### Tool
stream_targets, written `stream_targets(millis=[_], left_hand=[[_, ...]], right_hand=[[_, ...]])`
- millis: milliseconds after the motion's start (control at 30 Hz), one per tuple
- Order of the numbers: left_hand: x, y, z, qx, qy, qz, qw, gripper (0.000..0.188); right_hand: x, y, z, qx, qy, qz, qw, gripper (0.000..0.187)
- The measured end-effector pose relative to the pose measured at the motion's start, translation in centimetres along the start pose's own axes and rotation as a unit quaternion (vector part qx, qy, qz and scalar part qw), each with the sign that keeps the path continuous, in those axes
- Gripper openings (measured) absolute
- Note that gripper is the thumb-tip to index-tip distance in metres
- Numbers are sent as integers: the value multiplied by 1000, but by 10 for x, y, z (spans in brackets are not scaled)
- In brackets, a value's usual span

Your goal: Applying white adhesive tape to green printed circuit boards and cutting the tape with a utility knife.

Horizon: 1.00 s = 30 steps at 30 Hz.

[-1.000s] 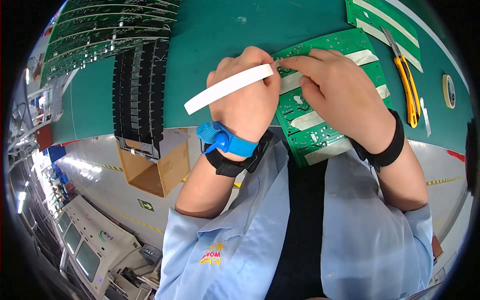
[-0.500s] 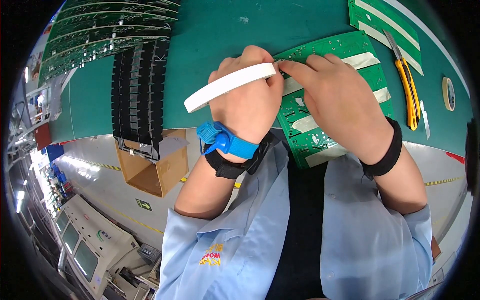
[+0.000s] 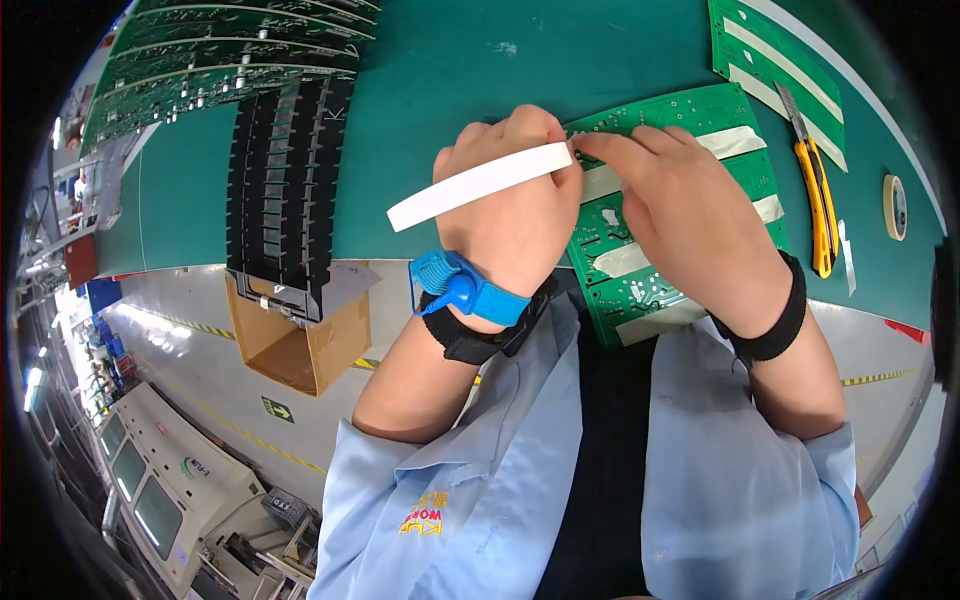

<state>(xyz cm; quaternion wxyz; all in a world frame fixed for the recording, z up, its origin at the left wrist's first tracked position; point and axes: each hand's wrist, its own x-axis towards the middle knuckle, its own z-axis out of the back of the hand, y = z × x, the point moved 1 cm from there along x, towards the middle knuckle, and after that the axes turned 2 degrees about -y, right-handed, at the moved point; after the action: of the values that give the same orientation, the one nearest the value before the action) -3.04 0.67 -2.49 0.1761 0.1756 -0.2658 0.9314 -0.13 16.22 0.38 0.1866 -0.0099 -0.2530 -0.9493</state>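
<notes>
My left hand (image 3: 510, 205) is curled closed around white tape (image 3: 480, 185), which slants over its back. Whether it is a roll seen edge-on or a strip, I cannot tell. Beside it my right hand (image 3: 700, 215) is closed, its index fingertip meeting the tape's end at the left thumb; its own thumb is largely hidden. Beneath the right hand lies a green circuit board (image 3: 690, 105) with several cream tape strips (image 3: 735, 142) across it. A blue wrist strap (image 3: 470, 290) circles my left wrist, next to a black band; another black band is on the right wrist.
To the right lie a yellow utility knife (image 3: 818, 210) with its blade out, a small tape roll (image 3: 895, 207) and a white scrap (image 3: 847, 258). Another taped board (image 3: 785, 60) is behind. On the left, a black rack (image 3: 285, 190) and several boards (image 3: 230, 60) stand above a cardboard box (image 3: 300, 345).
The whole view has shifted a little, so bench, board and hands sit slightly lower. Both hands keep their hold by the tape's end, and the tape looks flatter and less curved.
</notes>
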Motion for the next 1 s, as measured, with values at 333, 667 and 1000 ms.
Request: stream_targets(millis=[333,667,1000], left_hand=[[0,-1,2,20,13,24,999,7],[-1,0,1,34,23,29,999,8],[1,-1,4,15,27,38,999,10]], right_hand=[[-3,0,0,4,-9,5,1000,41],[-4,4,2,-19,2,-7,1000,45],[-5,5,2,-30,-1,-5,1000,49]])
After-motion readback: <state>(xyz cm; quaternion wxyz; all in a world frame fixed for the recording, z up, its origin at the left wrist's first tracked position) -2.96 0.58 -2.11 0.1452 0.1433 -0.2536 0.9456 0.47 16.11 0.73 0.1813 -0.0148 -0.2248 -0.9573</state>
